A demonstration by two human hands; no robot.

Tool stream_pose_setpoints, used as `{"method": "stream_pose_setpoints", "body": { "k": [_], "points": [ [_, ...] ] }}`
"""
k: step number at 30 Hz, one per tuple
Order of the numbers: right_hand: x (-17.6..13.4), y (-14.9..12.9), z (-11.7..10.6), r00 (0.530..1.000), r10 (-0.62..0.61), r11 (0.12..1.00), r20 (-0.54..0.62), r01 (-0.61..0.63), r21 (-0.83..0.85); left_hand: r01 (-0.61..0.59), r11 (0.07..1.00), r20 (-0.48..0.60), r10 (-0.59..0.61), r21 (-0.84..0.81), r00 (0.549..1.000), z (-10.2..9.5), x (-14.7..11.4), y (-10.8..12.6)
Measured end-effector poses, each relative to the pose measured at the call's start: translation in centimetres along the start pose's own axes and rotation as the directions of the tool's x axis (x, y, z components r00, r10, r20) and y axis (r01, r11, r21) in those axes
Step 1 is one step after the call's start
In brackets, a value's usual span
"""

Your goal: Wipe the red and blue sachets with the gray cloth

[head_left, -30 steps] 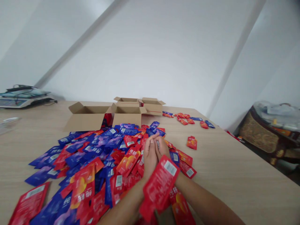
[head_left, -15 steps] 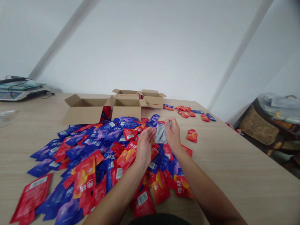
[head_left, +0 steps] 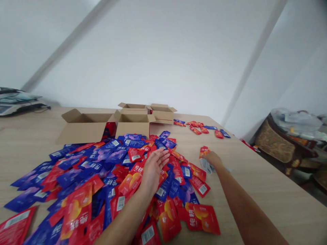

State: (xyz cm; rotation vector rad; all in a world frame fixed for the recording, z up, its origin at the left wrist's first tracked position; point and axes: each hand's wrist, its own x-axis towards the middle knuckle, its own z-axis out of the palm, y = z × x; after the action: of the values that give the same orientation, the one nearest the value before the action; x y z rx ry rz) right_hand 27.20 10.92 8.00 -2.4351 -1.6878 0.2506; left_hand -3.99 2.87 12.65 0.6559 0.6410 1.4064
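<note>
My left hand (head_left: 153, 167) hovers over a heap of glossy packets, palm turned to the right, its fingers stretched out and holding nothing. Red packets with orange fruit, such as this red packet (head_left: 132, 179), lie mixed with blue packets (head_left: 116, 156) beneath it. To the right of the heap, my right hand (head_left: 214, 160) is closed on a crumpled grey cloth (head_left: 206, 166), low over the table. Directly beyond that hand, a lone red packet (head_left: 204, 149) is partly covered by the fingers and cloth. Whether the fingers touch this packet I cannot tell.
Open cardboard boxes stand behind the heap, among them a wide box (head_left: 81, 131) and a smaller box (head_left: 133, 126). Several small packets (head_left: 196, 126) lie at the back right of the table (head_left: 255, 190). A patterned chair (head_left: 276, 143) with plastic bags stands beyond the right edge.
My right hand has moved right with the grey cloth, from above the heap to the lone red packet. My left hand stays over the heap. The view has shifted slightly.
</note>
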Motion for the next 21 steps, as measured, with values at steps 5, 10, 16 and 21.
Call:
{"method": "stream_pose_setpoints", "body": {
  "k": [5,10,16,21],
  "points": [
    [0.2,-1.7,-0.9,0.999,0.005,0.99,-0.038,0.0,0.139,0.038,0.999,-0.005,-0.038,0.002,0.999,-0.3,0.1,-0.5],
    [-3.2,-7.2,-3.9,0.953,-0.252,0.842,-0.17,0.303,0.446,0.073,0.997,0.006,-0.073,-0.026,0.997,-0.4,0.3,-1.3],
    [-11.6,-13.8,-5.0,0.79,-0.521,0.612,-0.323,0.609,0.505,0.285,0.944,0.195,-0.252,-0.166,0.948,0.7,-0.3,-1.1],
    [-14.7,-16.1,-6.2,0.641,-0.228,0.572,-0.733,0.697,0.432,0.189,0.966,0.139,-0.165,-0.177,0.976,1.3,-1.3,-1.4]
  ]
}}
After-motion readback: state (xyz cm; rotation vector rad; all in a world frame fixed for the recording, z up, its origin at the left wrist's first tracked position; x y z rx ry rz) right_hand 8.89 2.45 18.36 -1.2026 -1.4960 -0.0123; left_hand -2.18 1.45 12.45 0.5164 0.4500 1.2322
